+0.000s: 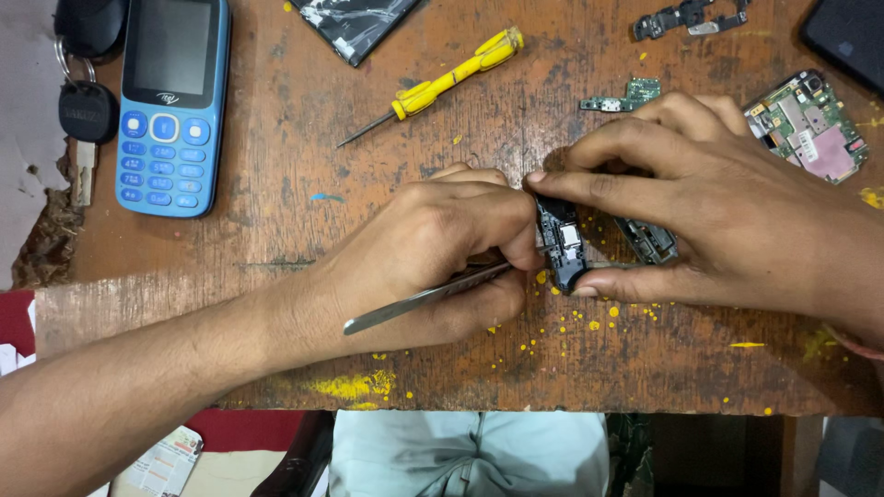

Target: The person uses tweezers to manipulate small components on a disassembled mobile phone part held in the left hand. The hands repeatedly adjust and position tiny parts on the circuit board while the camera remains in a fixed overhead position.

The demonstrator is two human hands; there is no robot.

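Wooden worktable (276,248), worn and paint-flecked | left hand (433,258) closed around metal tweezers (424,299), tips at small black phone part (562,244) | right hand (709,221) pinches that part at table centre | yellow screwdriver (442,83), blue keypad phone (172,101), green circuit board (810,124) lie apart

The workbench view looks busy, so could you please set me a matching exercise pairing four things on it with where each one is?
Things:
1. blue keypad phone
2. yellow-handled screwdriver
3. metal tweezers
4. small black phone part

Places:
A. pinched by the right hand
B. lying at the top left of the wooden table
C. gripped in the left hand
D. lying free at the top centre

Pairs: 1-B, 2-D, 3-C, 4-A
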